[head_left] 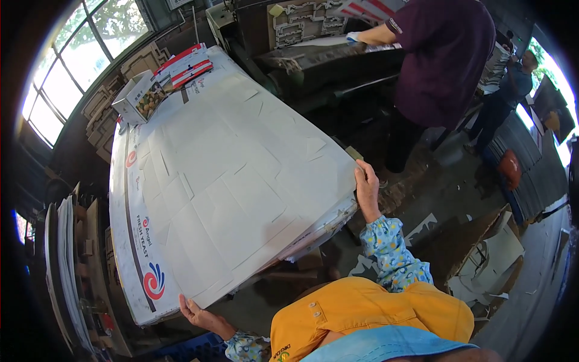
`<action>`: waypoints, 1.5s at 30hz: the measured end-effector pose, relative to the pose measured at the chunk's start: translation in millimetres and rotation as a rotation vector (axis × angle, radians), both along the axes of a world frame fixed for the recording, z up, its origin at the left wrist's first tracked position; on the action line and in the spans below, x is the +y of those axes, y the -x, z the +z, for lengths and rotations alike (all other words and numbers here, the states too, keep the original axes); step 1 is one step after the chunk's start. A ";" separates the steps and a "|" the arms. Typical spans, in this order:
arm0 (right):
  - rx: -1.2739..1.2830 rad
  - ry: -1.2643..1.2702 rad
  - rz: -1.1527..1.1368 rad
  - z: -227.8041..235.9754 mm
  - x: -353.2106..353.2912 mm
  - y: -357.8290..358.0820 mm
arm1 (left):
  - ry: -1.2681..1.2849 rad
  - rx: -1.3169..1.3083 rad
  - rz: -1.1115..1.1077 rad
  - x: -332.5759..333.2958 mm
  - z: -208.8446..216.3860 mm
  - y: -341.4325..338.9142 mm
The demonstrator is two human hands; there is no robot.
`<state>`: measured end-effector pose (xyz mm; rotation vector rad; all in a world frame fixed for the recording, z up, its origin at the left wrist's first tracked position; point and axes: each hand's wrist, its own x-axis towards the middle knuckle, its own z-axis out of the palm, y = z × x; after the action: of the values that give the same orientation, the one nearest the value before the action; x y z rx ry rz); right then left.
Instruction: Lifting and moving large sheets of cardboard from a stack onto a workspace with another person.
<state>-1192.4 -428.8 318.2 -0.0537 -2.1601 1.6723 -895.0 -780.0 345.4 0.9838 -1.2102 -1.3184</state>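
A large white cardboard sheet with cut lines across it lies over a table-high stack of printed cardboard. Some of its cut flaps stand slightly raised. At the near left edge, my left hand grips the sheet with its fingertips. The far right corner is held by my right hand, thumb and fingers curled at the rim. Patterned sleeves cover both forearms, and an orange apron shows below.
A small open carton and red-and-white printed pieces sit at the stack's far end. A person in a purple shirt works at a dark machine. Cardboard scraps lie at right; upright boards stand left.
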 end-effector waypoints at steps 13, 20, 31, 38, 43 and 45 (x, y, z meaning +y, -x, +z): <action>0.008 0.120 -0.027 6.0 3.6 -4.0 | 0.034 -0.054 0.012 -7.6 -9.4 -7.4; 0.003 0.292 0.048 0.7 13.3 -0.2 | -0.041 0.020 0.003 -4.5 -7.1 -2.7; -0.055 0.499 0.082 -13.1 23.1 6.2 | -0.139 0.133 -0.012 -3.1 -2.8 -5.0; -0.038 0.782 0.139 0.2 18.3 6.6 | -0.193 0.206 0.067 -6.0 -5.8 -12.8; -0.041 0.660 0.144 11.4 13.2 3.6 | -0.198 0.194 0.014 -11.6 -7.8 -18.4; -0.008 0.338 0.132 15.7 11.6 1.2 | -0.148 0.090 -0.021 -15.4 -8.9 -15.7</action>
<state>-1193.6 -417.3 333.9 -0.0129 -1.8994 2.1004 -879.4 -795.4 336.4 1.0073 -1.0687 -1.4702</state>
